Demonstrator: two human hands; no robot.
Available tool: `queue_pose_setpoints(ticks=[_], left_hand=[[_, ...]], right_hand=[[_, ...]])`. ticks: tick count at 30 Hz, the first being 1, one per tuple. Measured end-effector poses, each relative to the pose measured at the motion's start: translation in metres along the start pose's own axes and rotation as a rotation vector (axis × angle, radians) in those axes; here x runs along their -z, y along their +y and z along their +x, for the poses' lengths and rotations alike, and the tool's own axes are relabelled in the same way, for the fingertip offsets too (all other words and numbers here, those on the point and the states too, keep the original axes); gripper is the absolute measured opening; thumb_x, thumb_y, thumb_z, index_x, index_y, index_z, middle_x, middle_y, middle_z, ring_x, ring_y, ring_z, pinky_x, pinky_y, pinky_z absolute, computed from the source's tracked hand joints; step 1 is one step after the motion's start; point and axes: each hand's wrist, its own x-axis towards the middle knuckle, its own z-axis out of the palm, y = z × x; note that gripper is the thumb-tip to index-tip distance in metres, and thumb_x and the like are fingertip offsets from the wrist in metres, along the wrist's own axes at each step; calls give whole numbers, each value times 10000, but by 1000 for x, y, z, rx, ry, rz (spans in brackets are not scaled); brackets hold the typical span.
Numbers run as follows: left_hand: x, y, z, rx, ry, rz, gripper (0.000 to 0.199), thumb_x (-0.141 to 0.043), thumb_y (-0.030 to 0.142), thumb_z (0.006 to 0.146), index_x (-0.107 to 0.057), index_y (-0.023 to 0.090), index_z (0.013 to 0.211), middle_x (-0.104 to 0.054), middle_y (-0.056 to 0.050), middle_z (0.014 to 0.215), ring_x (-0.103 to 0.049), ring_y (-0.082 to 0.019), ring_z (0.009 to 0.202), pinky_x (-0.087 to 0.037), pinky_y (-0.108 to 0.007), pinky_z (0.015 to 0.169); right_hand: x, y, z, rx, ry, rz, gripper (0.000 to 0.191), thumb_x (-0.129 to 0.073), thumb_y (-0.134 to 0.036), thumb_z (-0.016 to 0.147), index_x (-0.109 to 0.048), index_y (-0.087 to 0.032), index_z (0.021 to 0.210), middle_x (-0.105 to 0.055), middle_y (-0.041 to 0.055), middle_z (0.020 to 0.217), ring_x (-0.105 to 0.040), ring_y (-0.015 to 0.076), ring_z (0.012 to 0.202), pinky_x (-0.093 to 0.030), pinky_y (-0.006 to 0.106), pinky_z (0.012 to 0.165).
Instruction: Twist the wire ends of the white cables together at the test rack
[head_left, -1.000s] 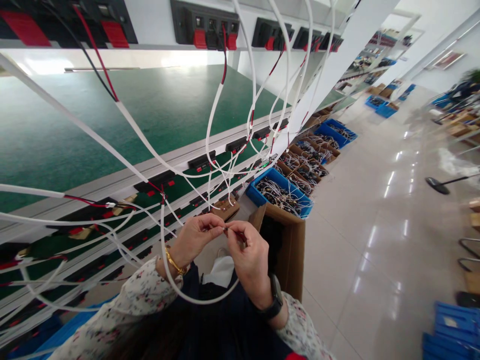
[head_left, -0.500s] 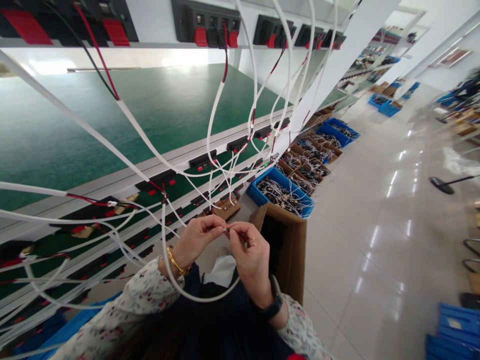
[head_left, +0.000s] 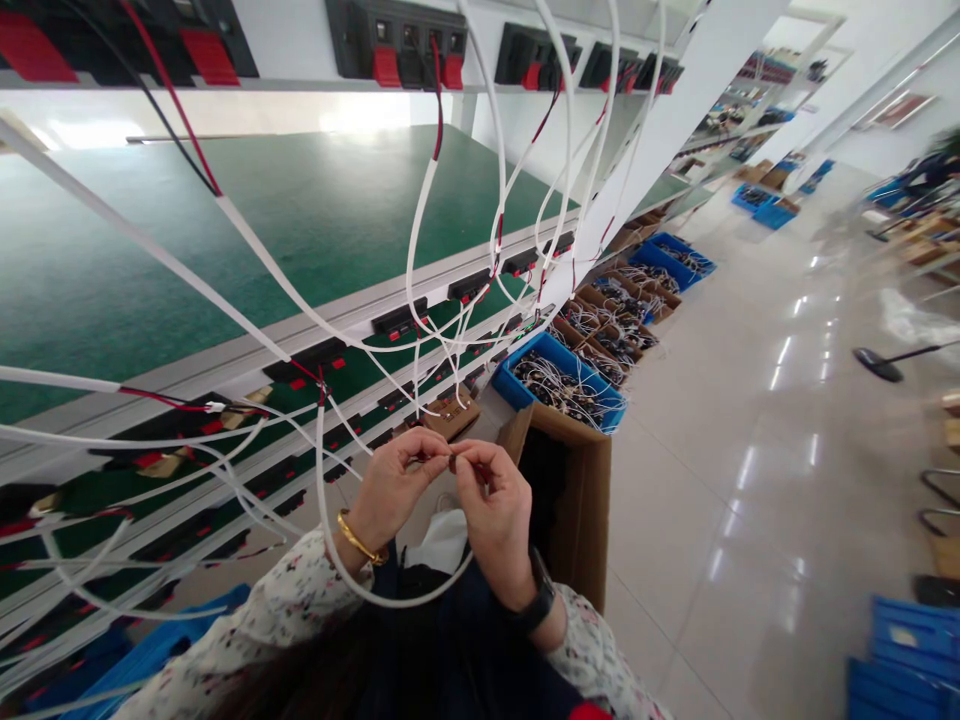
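My left hand (head_left: 401,482) and my right hand (head_left: 495,515) meet fingertip to fingertip in front of my body. Both are closed in a pinch. A white cable (head_left: 390,603) hangs in a loop below them; one end runs up to red and black wires at the rack's edge, the other rises into my right hand. At the fingertips a small dark piece shows, mostly covered, too small to name. The left pinch is right against it. Just left of my hands are black terminal clips (head_left: 307,362) with red levers, wired to further white cables.
An open cardboard box (head_left: 589,500) stands right of my hands. Beyond it is a blue bin (head_left: 559,385) full of cabled parts, with more boxes along the rack. The green shelf (head_left: 300,230) lies ahead, crossed by hanging cables. Pale floor (head_left: 690,480) extends to the right.
The view has shifted slightly. My hands stay together, the right one turned a little, with the fingertips pressed closer over the small piece. The cable loop still hangs below.
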Motion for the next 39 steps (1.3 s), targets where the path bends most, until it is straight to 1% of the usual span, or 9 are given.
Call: queue_pose_setpoints(ticks=[4,8,11,15,18,25,31,35,39], left_hand=[[2,0,0,-1,-27,2,104,-621,241,769,-643,149,726,-639,-28,791,-591,-148,760,-447,-247,724],[6,-1,2,63,-153,-142,141,-592,263,791,-634,140,736,-634,-28,767,-582,-152,755,-449,-258,724],[7,-2,3,107,-177,-212,143,-602,275,785,-619,139,747,-628,-25,773,-578,-155,763,-450,-269,736],[6,-3,2,138,-165,-109,134,-612,271,779,-630,139,774,-640,-35,802,-580,-163,778,-444,-278,742],[6,-3,0,101,-154,-36,123,-606,260,780,-633,143,753,-644,-35,793,-581,-164,767,-448,-279,735],[-2,0,-7,-95,7,115,84,-615,231,787,-634,161,745,-628,-30,795,-591,-159,764,-461,-269,720],[-6,2,-11,-256,71,286,76,-594,204,810,-636,173,756,-630,-37,802,-589,-166,782,-467,-279,728],[-6,2,-13,-272,95,313,79,-587,207,817,-632,181,757,-631,-35,805,-588,-165,777,-467,-277,723],[-5,1,-13,-226,74,230,105,-592,233,816,-627,174,736,-629,-28,769,-591,-155,737,-464,-262,696]], right_hand=[[0,3,-1,-8,-5,64,58,-526,-179,826,-576,-180,797,-637,43,860,-600,152,777,-487,259,680],[2,3,-3,42,-20,4,68,-524,-172,832,-589,-179,814,-636,42,860,-592,151,777,-476,263,683],[4,3,-3,25,-39,23,78,-515,-182,842,-593,-179,835,-643,44,861,-593,151,759,-476,263,659],[5,3,-3,9,-38,45,80,-513,-185,844,-592,-176,837,-646,47,860,-597,153,774,-482,265,677],[6,2,-4,9,-22,41,76,-514,-185,839,-589,-176,824,-646,45,850,-598,153,772,-484,265,686],[4,0,-9,72,6,-42,83,-507,-175,843,-579,-183,800,-634,47,868,-591,165,836,-470,295,761],[2,-2,-11,-39,23,137,72,-526,-217,836,-569,-172,800,-640,63,889,-600,160,830,-499,279,739],[0,-3,-10,-89,35,181,84,-538,-234,829,-569,-167,788,-645,66,868,-601,161,814,-501,283,722],[-2,1,-11,-59,38,188,72,-535,-225,833,-567,-171,798,-638,60,868,-599,157,814,-497,282,729]])
